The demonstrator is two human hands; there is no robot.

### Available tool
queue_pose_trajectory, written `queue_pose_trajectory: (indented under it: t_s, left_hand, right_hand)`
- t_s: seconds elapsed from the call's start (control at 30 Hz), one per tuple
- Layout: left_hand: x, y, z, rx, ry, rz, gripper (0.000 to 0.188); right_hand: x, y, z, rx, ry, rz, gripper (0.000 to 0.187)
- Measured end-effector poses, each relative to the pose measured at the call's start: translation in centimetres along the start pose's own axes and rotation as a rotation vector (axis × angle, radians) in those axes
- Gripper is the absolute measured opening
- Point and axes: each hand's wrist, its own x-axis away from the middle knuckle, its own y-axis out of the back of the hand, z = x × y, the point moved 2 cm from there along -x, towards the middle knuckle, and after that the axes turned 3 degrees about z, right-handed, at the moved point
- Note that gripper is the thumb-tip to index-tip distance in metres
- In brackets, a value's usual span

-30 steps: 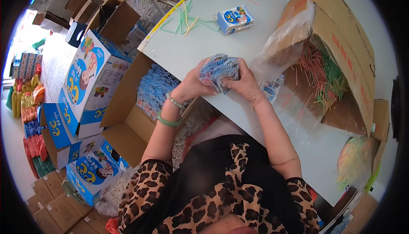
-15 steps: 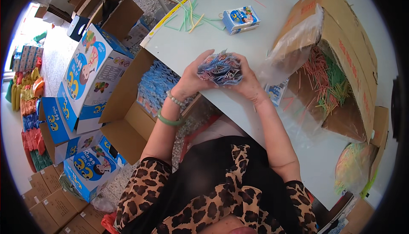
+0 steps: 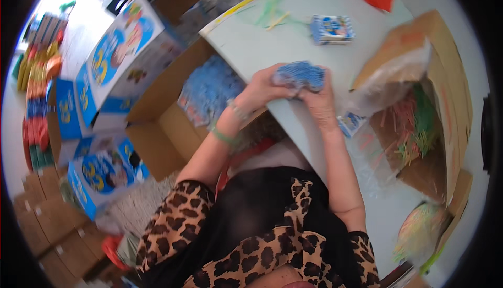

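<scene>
Bundle of blue-and-white packets (image 3: 301, 74) sits between the two hands, at the near-left edge of the white bench (image 3: 262, 47); cannot tell whether it touches the surface. Left hand (image 3: 262, 85) closes on its left side, right hand (image 3: 320, 102) on its right, fingers pressing the layers inward between them.

Open carton (image 3: 156, 149) to the left, with more blue packets (image 3: 209, 90) inside. Small printed pack (image 3: 332, 29) stands farther up the bench; a loose packet (image 3: 352, 123) lies just beside the right wrist.

Handling, by judgement: light, pliable, film probably slick, so layers may slide over one another or fan out. Best hold looks to be both long sides at once, even pressure, palms squaring the edges; a hard squeeze could crush contents.

Hard to make out: the far fingertips are hidden behind the bundle; its underside and packet count likewise. Blur softens the packet edges and the green straws (image 3: 271, 13). Lower sleeves run off the frame.
</scene>
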Motion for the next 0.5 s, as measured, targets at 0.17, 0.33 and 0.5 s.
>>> queue_pose_trajectory:
  t_s: [0.17,0.33,0.5]
  left_hand:
    - [0.1,-1.2,0.2,-0.14,-0.105,0.026,0.062]
    - [4.3,0.9,-1.1,-0.201,-0.158,-0.156,0.059]
    - [10.0,8.2,-4.1,-0.197,-0.021,-0.289,0.051]
  right_hand:
    - [1.6,-0.9,1.6,-0.214,-0.068,0.052,0.045]
    - [2.7,-5.9,3.9,-0.274,-0.038,0.137,0.045]
    - [3.0,-14.2,5.7,-0.355,-0.139,0.34,0.049]
